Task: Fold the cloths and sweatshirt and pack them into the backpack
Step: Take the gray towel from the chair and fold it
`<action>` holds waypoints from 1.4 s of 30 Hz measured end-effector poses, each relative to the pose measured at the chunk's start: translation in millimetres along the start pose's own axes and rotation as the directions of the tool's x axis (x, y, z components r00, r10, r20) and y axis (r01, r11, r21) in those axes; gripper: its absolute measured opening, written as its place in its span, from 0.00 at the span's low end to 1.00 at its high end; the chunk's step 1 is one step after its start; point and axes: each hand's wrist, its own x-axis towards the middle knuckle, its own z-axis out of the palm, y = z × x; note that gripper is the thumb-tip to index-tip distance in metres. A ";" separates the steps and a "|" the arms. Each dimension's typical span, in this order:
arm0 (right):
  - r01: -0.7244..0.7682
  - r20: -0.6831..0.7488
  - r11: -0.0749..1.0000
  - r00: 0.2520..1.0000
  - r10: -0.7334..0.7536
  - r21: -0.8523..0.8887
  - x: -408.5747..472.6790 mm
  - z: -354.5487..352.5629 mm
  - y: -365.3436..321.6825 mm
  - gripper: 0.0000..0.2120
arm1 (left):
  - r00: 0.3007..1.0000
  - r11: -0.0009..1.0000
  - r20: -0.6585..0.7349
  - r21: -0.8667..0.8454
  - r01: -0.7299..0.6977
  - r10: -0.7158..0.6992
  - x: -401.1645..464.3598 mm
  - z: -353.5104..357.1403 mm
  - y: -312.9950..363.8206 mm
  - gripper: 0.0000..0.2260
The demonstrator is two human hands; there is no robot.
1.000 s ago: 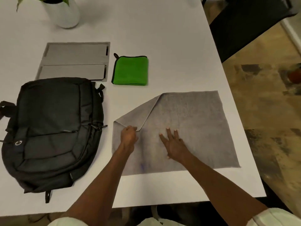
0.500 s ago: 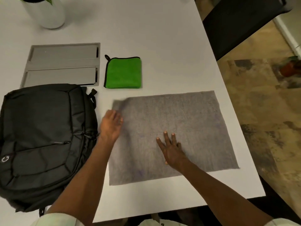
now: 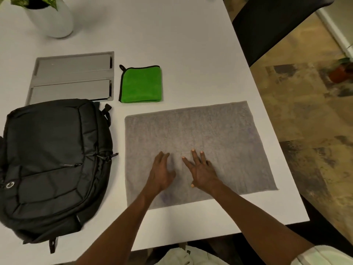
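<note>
A grey cloth lies spread flat on the white table, near its front right corner. My left hand and my right hand both rest palm down on the cloth's near middle, side by side, fingers spread, holding nothing. A folded green cloth with black trim lies just beyond the grey one. The black backpack lies flat on the table's left side, zipped shut. No sweatshirt is in view.
A grey recessed panel sits in the table behind the backpack. A white plant pot stands at the far left. A black chair is beyond the table's right edge. The table edge runs close to the grey cloth's right side.
The folded-over left corner of the grey cloth has been laid out flat. My left hand let it go and slid right to rest beside my right hand.
</note>
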 end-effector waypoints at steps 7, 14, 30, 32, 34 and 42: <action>-0.100 -0.111 0.983 0.987 0.118 0.151 -24.8 10.3 47.8 0.41 | 0.981 0.943 0.192 0.325 -0.073 0.010 -13.6 12.0 0.2 0.39; -0.378 -0.272 0.887 0.853 0.445 0.266 -62.8 28.4 109.6 0.23 | 0.959 0.918 0.278 0.393 -0.055 -0.062 -15.9 7.8 -1.2 0.39; -0.634 -0.134 0.525 0.558 0.819 0.569 -95.7 47.9 172.5 0.19 | 0.969 0.951 0.247 0.299 -0.080 0.003 -63.6 25.2 25.3 0.33; -0.558 -0.168 0.514 0.554 0.815 0.652 -99.0 44.6 171.8 0.12 | 0.970 0.961 0.241 0.268 -0.063 -0.004 -65.1 25.2 30.1 0.33; -0.456 -0.212 0.512 0.561 0.800 0.728 -101.6 36.8 166.3 0.10 | 0.976 0.975 0.216 0.217 -0.055 0.007 -65.5 23.8 38.6 0.33; 0.066 -0.627 0.766 0.623 0.469 0.639 -95.7 -12.4 101.9 0.12 | 0.999 0.973 0.053 -0.231 0.004 0.009 -25.1 11.7 103.6 0.23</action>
